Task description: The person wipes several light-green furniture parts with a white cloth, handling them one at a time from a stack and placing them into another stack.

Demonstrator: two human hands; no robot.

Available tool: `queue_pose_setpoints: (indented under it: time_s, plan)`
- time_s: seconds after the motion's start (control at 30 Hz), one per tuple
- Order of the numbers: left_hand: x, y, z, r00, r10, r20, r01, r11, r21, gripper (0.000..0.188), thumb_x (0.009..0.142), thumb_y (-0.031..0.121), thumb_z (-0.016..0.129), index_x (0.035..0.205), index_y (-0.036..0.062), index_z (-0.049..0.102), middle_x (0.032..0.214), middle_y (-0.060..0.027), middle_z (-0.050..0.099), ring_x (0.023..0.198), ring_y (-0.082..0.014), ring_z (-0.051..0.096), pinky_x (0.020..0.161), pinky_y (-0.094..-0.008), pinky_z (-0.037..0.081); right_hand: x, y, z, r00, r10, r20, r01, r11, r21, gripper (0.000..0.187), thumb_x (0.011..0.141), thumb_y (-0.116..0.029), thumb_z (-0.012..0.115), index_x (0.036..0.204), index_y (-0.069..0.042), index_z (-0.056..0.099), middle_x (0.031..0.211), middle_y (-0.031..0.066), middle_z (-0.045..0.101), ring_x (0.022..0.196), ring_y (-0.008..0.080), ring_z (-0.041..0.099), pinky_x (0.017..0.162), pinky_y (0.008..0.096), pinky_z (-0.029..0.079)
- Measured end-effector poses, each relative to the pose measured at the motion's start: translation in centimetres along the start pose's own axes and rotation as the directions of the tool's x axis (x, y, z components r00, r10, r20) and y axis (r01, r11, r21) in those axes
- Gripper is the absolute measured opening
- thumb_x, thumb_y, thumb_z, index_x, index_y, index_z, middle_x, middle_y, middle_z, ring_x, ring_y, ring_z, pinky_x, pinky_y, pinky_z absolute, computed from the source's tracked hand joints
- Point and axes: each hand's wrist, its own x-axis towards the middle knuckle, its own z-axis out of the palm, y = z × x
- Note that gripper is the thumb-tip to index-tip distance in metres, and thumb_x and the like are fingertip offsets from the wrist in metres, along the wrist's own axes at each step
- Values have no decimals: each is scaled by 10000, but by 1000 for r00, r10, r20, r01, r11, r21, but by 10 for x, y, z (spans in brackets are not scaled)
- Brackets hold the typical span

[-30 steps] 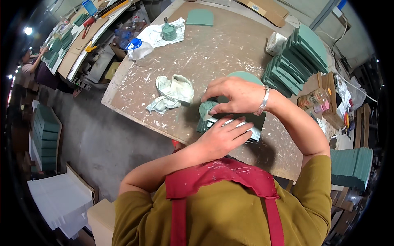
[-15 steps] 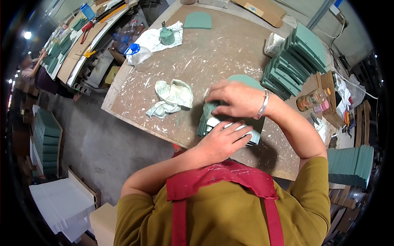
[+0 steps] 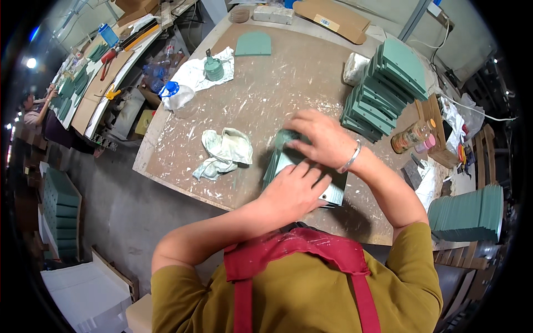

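Note:
In front of me on the worktable lies a stack of panels with green edges [image 3: 270,169] and a pale, shiny top face [image 3: 335,191]. My left hand [image 3: 291,188] rests on that top face, fingers spread. Bent over the stack's far left part, my right hand [image 3: 322,139] grips a small green pad [image 3: 285,137]; blur hides its exact kind. A silvery bangle circles the right wrist. The far end of the stack is hidden behind the right hand. Left of the stack, a crumpled whitish cloth [image 3: 225,152] lies apart from both hands.
Stacked green panels [image 3: 383,91] stand at the back right, near a jar [image 3: 410,137]. Further left are a green pot [image 3: 213,69] on a cloth, a blue-capped bottle [image 3: 176,95] and a single rounded panel [image 3: 253,44]. Another person [image 3: 38,108] works at the far-left bench.
The view has shifted, so the table sits a little lower and further left. My right hand has moved slightly farther over the stack with the pad. My left hand remains on the top panel.

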Motion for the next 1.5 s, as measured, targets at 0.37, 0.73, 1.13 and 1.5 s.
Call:
queue_pose_setpoints:
  time_s: [0.37,0.73,1.13,1.5]
  plan:
    - [14,-27,1,989,100,106,-96,994,-46,501,849,304,696,1252,30,580,1202,-151,587,1038,-289,571,821,-352,533,4,14,0,970,169,-176,-193,972,-131,275,810,-168,715,1041,-26,670,995,149,624,969,363,599,867,435,498]
    - [24,-41,3,966,258,28,-258,966,-14,410,823,274,709,1125,13,617,1125,-191,629,860,-249,591,675,-288,541,-1,8,1,839,424,-341,-490,861,-134,235,820,-153,711,1004,-26,639,948,156,603,949,369,594,830,440,501]
    - [30,-44,6,950,310,37,-312,948,68,464,775,382,754,1076,50,635,945,-135,638,830,-212,605,617,-254,526,9,-4,2,741,575,-348,-661,717,-223,256,833,-205,702,962,-23,577,931,156,578,935,364,576,825,444,484]
    - [33,-48,3,929,359,85,-364,931,45,535,812,387,733,1191,23,629,1051,-193,626,772,-205,622,565,-256,522,-29,-4,-4,479,762,-436,-876,451,-174,299,811,-242,695,929,2,568,947,189,621,954,381,585,834,468,472]
